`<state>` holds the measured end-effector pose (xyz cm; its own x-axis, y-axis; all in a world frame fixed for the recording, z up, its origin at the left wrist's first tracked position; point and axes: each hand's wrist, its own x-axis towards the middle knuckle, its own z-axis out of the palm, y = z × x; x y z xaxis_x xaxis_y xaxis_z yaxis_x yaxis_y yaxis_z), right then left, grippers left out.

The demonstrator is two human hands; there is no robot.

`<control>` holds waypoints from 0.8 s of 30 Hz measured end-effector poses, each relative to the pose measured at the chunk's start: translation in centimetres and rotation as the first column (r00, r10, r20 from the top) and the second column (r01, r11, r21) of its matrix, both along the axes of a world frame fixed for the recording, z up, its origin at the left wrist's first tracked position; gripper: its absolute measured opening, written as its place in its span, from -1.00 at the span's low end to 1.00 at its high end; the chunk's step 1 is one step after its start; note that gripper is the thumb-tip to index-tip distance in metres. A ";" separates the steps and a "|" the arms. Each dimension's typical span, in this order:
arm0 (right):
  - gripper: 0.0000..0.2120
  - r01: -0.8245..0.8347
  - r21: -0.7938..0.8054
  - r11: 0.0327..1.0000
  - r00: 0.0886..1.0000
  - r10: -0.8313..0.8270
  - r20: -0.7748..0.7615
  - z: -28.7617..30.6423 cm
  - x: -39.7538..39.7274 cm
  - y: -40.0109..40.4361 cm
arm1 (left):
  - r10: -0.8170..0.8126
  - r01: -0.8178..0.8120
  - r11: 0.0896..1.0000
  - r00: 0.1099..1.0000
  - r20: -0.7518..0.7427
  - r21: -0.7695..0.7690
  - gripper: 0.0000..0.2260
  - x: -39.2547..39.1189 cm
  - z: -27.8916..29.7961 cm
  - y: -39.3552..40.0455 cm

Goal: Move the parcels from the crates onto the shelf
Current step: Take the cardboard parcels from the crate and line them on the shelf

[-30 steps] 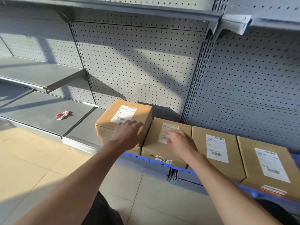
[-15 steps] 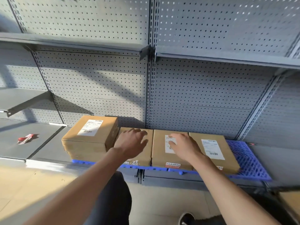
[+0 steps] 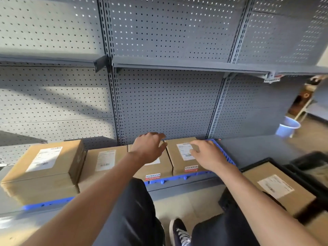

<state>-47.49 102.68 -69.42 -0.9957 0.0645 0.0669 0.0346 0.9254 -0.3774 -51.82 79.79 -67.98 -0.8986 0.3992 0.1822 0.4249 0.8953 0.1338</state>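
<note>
— What's on the shelf (image 3: 252,150), left to right?

— A stack of two boxes (image 3: 44,167), then three single parcels on blue mats (image 3: 177,179).

— Your hands?

— My left hand (image 3: 148,145) hovers over the third parcel (image 3: 152,167), fingers loosely spread, holding nothing. My right hand (image 3: 207,154) lies flat on the last parcel (image 3: 182,157).

— Any left?

— One parcel in the black crate (image 3: 305,176), far right.

We cannot read the blurred parcel labels (image 3: 44,159); the left hand (image 3: 148,146) hides most of the third parcel's (image 3: 156,170) top.
</note>
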 end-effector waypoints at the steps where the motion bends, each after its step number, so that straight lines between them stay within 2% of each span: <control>1: -0.63 0.027 -0.002 1.000 1.000 -0.027 0.003 0.2 0.5 0.8 | -0.020 0.019 1.000 1.000 0.003 0.012 -0.61 0.0 0.1 0.9; 6: -0.63 0.115 -0.015 0.993 0.993 -0.115 -0.016 1.1 2.8 4.7 | -0.093 0.092 0.994 0.996 0.013 0.056 -0.60 0.2 -0.1 5.7; 14: -0.62 0.261 -0.058 0.964 0.964 -0.263 -0.034 0.6 8.3 12.5 | -0.234 0.232 0.972 0.971 0.041 0.037 -0.62 1.9 -0.7 15.0; 18: -0.61 0.350 -0.029 0.936 0.937 -0.350 -0.015 0.4 12.3 17.1 | -0.326 0.326 0.945 0.944 0.046 0.009 -0.66 4.4 -0.5 20.6; 24: -0.61 0.445 -0.070 0.893 0.895 -0.446 0.009 -0.6 18.5 22.1 | -0.478 0.479 0.878 0.876 0.063 -0.004 -0.66 8.2 -0.6 27.2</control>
